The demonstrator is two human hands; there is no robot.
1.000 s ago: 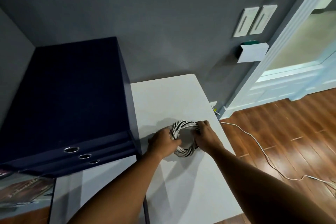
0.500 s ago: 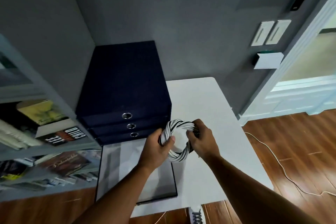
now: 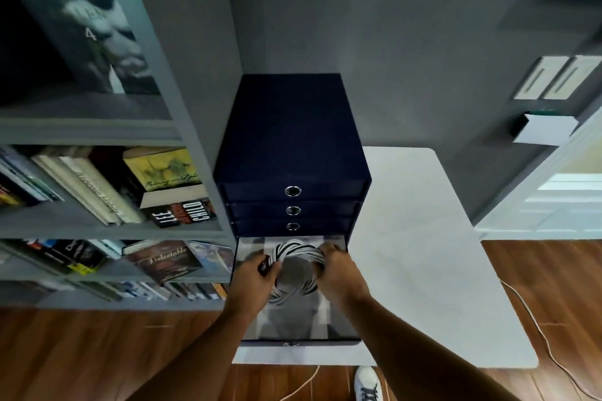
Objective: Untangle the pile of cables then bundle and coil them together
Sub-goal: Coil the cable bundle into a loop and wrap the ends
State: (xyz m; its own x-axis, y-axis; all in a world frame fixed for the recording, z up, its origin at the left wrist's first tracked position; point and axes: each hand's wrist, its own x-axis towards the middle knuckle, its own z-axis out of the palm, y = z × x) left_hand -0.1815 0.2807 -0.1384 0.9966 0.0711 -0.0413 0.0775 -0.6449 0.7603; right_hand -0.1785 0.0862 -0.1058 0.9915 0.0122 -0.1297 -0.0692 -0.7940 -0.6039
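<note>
Grey-walled corner, white table. Left hand and right hand: each grip closed on opposite sides of the black-and-white coiled cable bundle, held over the open bottom drawer of the navy drawer unit. Advice: lower it level, release both sides together so loops stay wound.

Both bare forearms reach forward and converge toward the middle of the view. The left hand is curled, thumb on top and fingers wrapped under, gripping the left side of a cable coil. The right hand mirrors it, knuckles up, fingers closed over the coil's right side. The 2 hands stay apart.
</note>
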